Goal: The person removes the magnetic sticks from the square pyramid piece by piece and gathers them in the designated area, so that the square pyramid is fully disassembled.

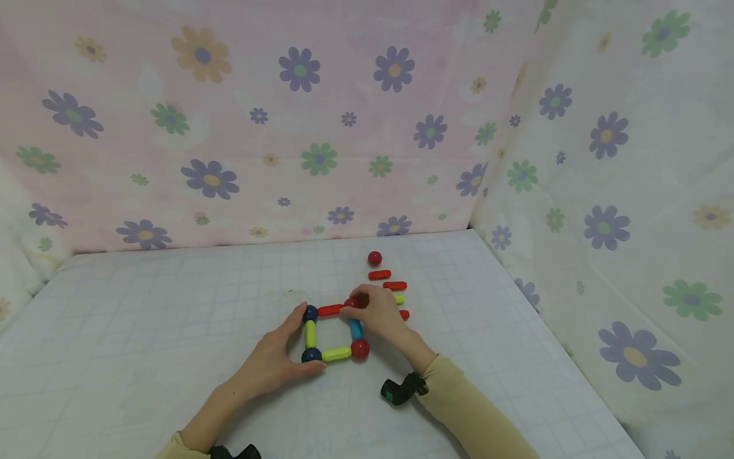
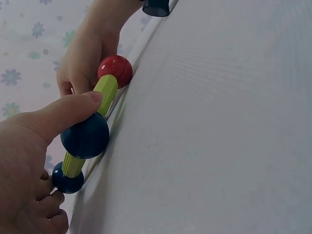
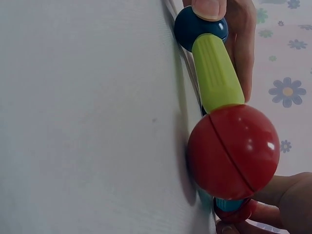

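Note:
A square of toy building sticks and balls lies flat on the table. Its left side has two dark blue balls, the near one and the far one, joined by a yellow-green stick. My left hand holds this side, thumb on the near ball and fingers at the far one. At the far right corner my right hand grips a red ball, partly hidden by the fingers. A red stick, a blue stick, another yellow-green stick and a near red ball form the other sides.
Beyond the right hand lie a loose red ball, red sticks and a partly hidden yellow-green stick. Flowered cloth hangs behind and to the right of the white table.

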Tool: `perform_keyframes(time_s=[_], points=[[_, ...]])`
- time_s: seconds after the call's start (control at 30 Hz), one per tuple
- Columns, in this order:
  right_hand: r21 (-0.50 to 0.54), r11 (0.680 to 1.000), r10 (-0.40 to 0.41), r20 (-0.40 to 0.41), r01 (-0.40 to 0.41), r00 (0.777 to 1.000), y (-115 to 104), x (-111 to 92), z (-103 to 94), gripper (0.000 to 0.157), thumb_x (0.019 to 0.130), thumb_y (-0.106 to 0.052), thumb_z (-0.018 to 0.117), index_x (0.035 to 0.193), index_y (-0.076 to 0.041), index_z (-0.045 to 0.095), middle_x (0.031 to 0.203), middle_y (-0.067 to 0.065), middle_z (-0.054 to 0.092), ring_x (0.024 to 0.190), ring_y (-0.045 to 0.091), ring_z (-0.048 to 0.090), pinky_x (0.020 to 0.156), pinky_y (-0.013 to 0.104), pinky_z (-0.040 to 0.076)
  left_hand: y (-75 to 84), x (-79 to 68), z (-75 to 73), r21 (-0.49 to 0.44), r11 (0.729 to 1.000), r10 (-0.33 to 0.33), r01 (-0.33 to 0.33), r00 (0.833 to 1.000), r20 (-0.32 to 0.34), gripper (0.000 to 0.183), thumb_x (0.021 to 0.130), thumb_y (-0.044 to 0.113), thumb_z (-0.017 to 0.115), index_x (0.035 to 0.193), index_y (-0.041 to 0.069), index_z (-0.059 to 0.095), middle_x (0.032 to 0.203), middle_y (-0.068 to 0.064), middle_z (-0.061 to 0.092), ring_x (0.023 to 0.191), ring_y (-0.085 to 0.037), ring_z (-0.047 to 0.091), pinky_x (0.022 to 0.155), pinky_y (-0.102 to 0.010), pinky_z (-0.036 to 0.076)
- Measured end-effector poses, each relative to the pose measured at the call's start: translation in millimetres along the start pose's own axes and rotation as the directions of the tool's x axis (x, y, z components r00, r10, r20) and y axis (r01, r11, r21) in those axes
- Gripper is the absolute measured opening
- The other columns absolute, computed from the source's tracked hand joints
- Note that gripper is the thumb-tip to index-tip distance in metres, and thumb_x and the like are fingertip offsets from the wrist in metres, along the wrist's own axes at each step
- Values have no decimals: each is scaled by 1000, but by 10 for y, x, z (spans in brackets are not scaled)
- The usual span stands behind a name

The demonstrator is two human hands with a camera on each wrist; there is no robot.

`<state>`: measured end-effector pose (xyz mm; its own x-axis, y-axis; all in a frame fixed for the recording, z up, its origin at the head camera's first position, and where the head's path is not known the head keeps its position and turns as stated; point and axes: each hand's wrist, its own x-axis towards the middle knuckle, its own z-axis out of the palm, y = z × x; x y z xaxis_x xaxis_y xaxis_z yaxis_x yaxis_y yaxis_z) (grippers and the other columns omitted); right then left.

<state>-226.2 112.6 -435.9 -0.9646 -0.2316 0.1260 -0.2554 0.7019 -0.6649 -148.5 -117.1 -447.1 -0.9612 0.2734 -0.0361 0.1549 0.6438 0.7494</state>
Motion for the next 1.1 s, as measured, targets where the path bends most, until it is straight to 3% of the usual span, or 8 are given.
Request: perform_keyframes(time_s=[0.67,1.1], points=[[-10,1000,12,-73,-13,997,23,-9,-11,32,82,-26,84,106,-10,70,91,0,68,83,15,58,72,24,52,-2,9,2,2,1000,-8,8,1000,6,113,73,54,84,161,20,21,163,-9,31,148,-34,32,113,-60,36],[8,998,55,-24,-54,998,5,9,-56,37,83,-26,83,114,-10,69,99,3,69,90,18,60,78,30,56,-2,6,10,10,1000,-18,18,1000,2,113,73,54,84,161,20,21,163,-9,30,148,-35,32,111,-61,37]])
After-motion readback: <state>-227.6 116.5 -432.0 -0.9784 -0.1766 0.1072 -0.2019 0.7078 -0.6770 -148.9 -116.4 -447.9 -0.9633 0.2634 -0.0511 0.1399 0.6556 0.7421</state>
